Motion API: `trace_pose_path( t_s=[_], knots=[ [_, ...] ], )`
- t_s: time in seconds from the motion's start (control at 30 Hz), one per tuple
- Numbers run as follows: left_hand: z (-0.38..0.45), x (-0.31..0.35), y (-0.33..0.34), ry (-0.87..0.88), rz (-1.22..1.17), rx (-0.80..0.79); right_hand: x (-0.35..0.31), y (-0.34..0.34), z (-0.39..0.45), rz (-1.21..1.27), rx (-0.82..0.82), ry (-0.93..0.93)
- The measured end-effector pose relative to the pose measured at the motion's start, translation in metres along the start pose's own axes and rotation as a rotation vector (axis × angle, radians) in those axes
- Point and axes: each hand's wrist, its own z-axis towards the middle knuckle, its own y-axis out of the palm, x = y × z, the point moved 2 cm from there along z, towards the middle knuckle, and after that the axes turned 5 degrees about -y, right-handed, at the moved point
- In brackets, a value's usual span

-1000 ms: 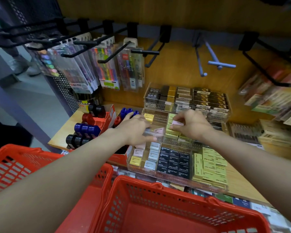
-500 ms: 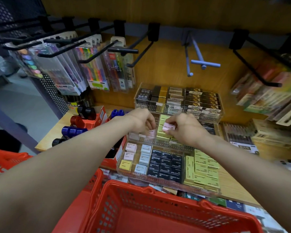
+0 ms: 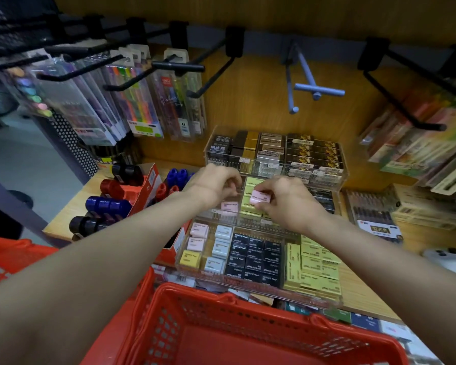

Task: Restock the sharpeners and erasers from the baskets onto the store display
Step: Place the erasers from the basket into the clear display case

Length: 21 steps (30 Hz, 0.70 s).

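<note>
Far left, a red basket (image 3: 8, 262), only a corner in view. Next, low in the middle, a second red basket (image 3: 248, 327), with nothing showing in the part seen. Above it, a clear tiered tray (image 3: 258, 283) full of erasers: pink, yellow, pale blue, black, then more yellow on the right. Left hand (image 3: 213, 184) up over the middle tier, fingers curled down into a slot. Something pink peeks between the fingers, but cannot tell if anything is really held there. Just under that hand, one pink eraser (image 3: 229, 206) lying flat in the slot, maybe just set down. A little to the right, right hand (image 3: 287, 204) pinching a second pink eraser (image 3: 259, 197) between thumb and fingertips, held over the yellow ones, close beside the pink slot. Probably a small, light thing, easy to lift with two fingers. Likely a bit squishy but firm enough to keep its shape, and not easy to break if dropped. Paper sleeve may be a little slick, so best pinched on the long flat sides, near the middle. Slots look tight, so best slid in flat with the label up, next to the other pink one.
</note>
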Motion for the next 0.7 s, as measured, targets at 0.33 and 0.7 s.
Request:
trace_pose_path(
  t_s=[0.33,0.7],
  knots=[
    [-0.049,-0.026,-0.012,0.288,0.258,-0.211,-0.002,0.003,-0.005,-0.035,0.023,0.002],
    [-0.035,-0.022,-0.010,0.303,0.592,-0.323,-0.001,0.005,-0.003,-0.058,0.035,-0.002]
  ],
)
